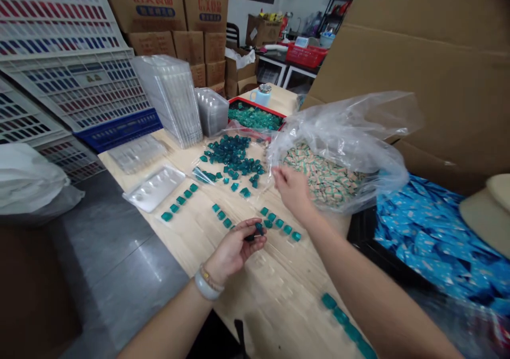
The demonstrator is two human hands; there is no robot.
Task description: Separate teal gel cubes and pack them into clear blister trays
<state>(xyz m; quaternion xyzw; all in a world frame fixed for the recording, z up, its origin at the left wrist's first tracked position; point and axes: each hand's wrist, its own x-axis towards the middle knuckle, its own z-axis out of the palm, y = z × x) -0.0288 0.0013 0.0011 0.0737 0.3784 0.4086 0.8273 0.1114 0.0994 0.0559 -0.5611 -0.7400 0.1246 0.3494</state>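
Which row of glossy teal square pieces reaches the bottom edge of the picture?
The lower-right row, beside the right forearm; it alone touches that edge.

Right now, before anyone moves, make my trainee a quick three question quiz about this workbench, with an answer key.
1. Which hand holds dark teal pieces?
2. True or false: the blue packets lie to the right of the clear plastic bag in the picture.
3. Fill in: the tray beyond the loose pile has a ___ rim.

Key: 1. The left hand. 2. True. 3. Red.
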